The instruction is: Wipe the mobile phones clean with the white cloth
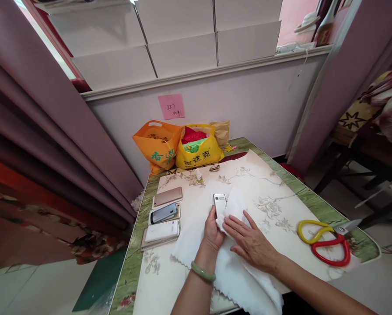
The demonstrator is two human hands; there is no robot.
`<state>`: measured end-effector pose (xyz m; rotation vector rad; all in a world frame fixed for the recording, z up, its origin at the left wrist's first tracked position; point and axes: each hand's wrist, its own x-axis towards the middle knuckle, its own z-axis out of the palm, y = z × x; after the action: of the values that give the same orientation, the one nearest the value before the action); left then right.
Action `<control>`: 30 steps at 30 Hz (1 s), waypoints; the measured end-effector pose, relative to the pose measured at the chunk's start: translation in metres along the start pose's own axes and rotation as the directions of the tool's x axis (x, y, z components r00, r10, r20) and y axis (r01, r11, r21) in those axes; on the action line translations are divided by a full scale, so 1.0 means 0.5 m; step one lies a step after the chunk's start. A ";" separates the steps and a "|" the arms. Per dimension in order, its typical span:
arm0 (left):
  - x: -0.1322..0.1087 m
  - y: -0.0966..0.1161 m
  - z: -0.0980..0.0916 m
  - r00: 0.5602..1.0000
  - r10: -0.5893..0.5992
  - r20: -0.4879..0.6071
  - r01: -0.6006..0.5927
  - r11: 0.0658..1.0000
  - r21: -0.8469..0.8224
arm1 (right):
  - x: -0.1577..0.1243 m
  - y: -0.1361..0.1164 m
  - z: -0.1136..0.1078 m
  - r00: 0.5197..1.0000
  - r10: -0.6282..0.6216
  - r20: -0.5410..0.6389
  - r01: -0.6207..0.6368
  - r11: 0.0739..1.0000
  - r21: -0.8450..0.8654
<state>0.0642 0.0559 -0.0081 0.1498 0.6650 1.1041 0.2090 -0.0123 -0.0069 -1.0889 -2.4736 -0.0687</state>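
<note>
My left hand (213,232), with a green bangle at the wrist, is closed around a small white mobile phone (219,202). The phone's back faces up, and its lower part is hidden by a white cloth (237,205). Flat on that cloth, over the covered part of the phone, lies my right hand (245,238) with its fingers stretched out. The cloth spreads below both hands and hangs toward the near table edge. To the left, several phones lie in a column, among them a gold phone (167,197), a blue-grey phone (163,213) and a white phone (163,231).
Scissors (327,238) with yellow and red handles lie at the right. Near the wall stand an orange bag (158,144) and a filled yellow bag (201,153). A small bottle (199,176) and a dark metal item (214,168) are on the table covering (261,175).
</note>
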 end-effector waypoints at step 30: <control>0.006 -0.007 -0.011 0.998 0.055 0.011 -0.055 0.998 -0.041 | 0.115 0.067 0.036 0.976 0.208 -0.062 -0.212 0.975 -0.072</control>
<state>0.0645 0.0559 -0.0152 0.1402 0.6299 1.1681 0.1920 0.0544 -0.0038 -1.3577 -2.3105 -0.1304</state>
